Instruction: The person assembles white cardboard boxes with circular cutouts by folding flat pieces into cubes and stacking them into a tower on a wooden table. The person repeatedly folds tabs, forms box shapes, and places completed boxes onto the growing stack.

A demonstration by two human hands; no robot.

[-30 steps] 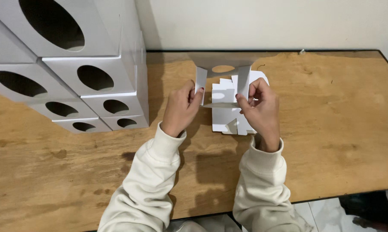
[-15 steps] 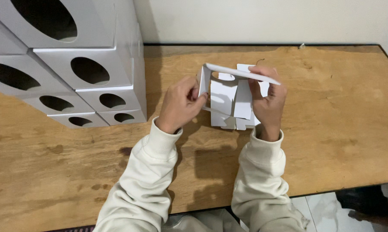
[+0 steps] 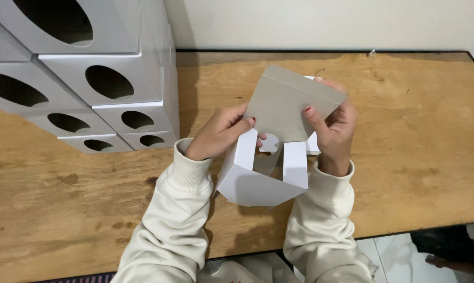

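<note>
Right now the left hand (image 3: 218,137) pinches the left edge of a half-folded white cardboard box (image 3: 279,141), its thumb and fingers pressed together on the card where the grey panel meets a white strip. The right hand (image 3: 335,126) grips the box from the other side, thumb laid flat on the face of the grey panel and the fingers curled behind its right edge, so the card is caught between them. The box is held up above the wooden table (image 3: 415,131), a little right of the middle of the view and close to the person's chest; its large grey-looking panel tilts up and away at the top, two white strips run down from it with a cut-out opening between them, and a white folded flap juts toward the person at the bottom, just over the cream sleeves (image 3: 179,220). Whether the lower flap touches the sleeves cannot be told. Both forearms come up from the near edge of the table and angle inward toward the box. On the table's left part, well apart from the hands, stands a stack of finished white boxes (image 3: 100,84), each with a dark oval window in its face, piled in several tiers and reaching up past the top of the view. Behind the table runs a pale wall (image 3: 326,23), and at the lower right corner, past the table's near edge, a strip of light tiled floor (image 3: 389,257) shows.
</note>
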